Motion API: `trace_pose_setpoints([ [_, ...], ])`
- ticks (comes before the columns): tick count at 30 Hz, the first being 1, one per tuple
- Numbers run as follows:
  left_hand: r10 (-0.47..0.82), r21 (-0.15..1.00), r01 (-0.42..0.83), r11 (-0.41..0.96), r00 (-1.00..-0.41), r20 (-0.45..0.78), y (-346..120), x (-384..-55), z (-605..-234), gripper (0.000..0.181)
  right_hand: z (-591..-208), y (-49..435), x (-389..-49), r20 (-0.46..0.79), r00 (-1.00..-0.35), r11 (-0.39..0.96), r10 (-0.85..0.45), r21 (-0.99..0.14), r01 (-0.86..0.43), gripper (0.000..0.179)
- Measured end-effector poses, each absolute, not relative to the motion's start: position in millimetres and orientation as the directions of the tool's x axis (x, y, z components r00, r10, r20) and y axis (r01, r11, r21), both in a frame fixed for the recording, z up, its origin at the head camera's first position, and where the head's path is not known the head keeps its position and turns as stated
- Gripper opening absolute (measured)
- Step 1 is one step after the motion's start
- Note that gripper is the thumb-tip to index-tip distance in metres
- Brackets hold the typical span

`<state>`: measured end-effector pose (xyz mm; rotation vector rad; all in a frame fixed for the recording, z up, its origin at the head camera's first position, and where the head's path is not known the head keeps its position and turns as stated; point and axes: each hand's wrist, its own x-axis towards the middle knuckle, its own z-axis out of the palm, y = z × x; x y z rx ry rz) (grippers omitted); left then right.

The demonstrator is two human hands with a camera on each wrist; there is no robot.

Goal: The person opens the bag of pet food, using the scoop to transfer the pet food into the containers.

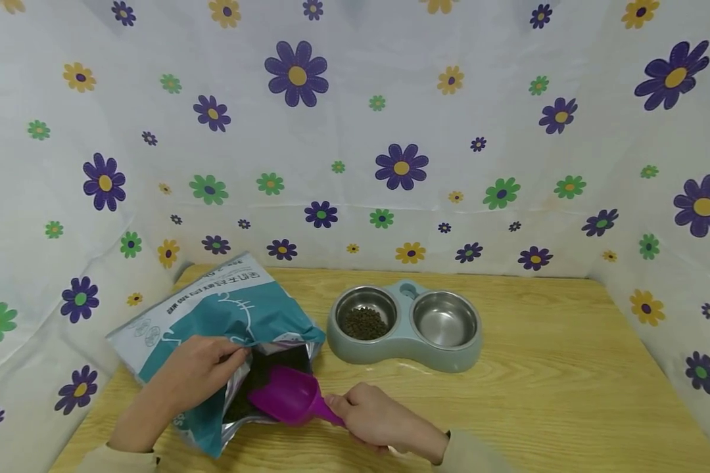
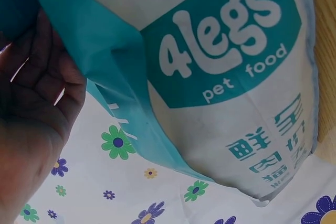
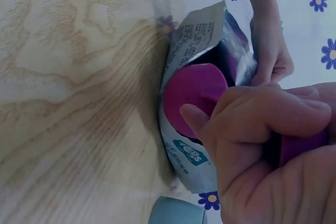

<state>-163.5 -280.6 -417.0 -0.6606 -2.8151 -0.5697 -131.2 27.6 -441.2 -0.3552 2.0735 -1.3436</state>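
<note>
A teal and white pet food bag [image 1: 213, 309] lies on its side at the left of the table, its silver-lined mouth facing right. My left hand [image 1: 198, 371] pinches the upper edge of that mouth and holds it apart; in the left wrist view the hand [image 2: 37, 93] is beside the bag's printed face [image 2: 220, 51]. With curled fingers my right hand [image 1: 375, 417] grips the handle of a magenta scoop [image 1: 292, 397]. The scoop's front end reaches into the bag mouth, over dark kibble inside. From the right wrist view, the scoop [image 3: 191, 95] overlaps the opening.
Right of the bag stands a pale blue double feeder [image 1: 402, 348] with two steel bowls. Brown kibble [image 1: 363, 323] lies in its left bowl; the right bowl [image 1: 444, 320] shows bare metal. A flowered cloth [image 1: 355, 131] hangs behind and beside the wooden table [image 1: 544, 374].
</note>
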Motion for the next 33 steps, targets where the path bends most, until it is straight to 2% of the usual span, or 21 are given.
trace_pose_setpoints([
  [9, 0.381, 0.339, 0.452, 0.825, -0.888, 0.257, -281, -165, -415, 0.039, -455, 27, -130, -0.286, -0.800, 0.454, -0.528, -0.891, 0.019, 0.053],
  [24, 0.364, 0.352, 0.428, 0.832, -0.901, 0.236, -282, -164, -417, 0.036, -475, 51, -128, -0.203, -0.766, 0.435, -0.610, -0.894, -0.109, 0.053],
  [33, 0.356, 0.357, 0.420, 0.834, -0.905, 0.233, -283, -164, -418, 0.033, -485, 66, -127, -0.165, -0.757, 0.394, -0.632, -0.910, -0.131, 0.049],
])
